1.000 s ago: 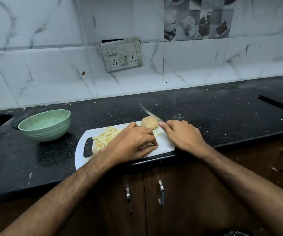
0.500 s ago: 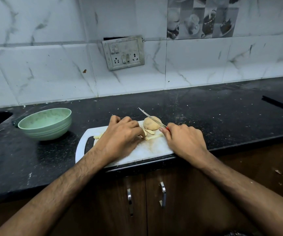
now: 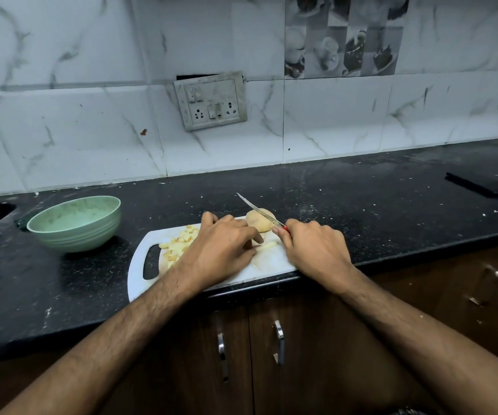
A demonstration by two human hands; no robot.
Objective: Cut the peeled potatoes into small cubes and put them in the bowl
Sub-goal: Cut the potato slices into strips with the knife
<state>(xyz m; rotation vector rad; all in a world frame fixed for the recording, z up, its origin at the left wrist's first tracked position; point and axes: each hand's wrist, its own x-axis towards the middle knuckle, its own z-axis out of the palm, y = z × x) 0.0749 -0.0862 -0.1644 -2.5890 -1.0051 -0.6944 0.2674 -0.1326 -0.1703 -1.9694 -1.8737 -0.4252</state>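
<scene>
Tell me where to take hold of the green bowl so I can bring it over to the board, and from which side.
Probably grip the green bowl at its near-right rim, thumb inside and fingers under the ribbed outer wall, coming from the cutting board side. The bowl stands upright and open, that rim faces the board, and nothing lies between them on the counter.

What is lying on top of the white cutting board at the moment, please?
On the cutting board: a pile of potato cubes, a potato strip and a potato piece. Both hands cover part of it; anything beneath them is hidden.
</scene>
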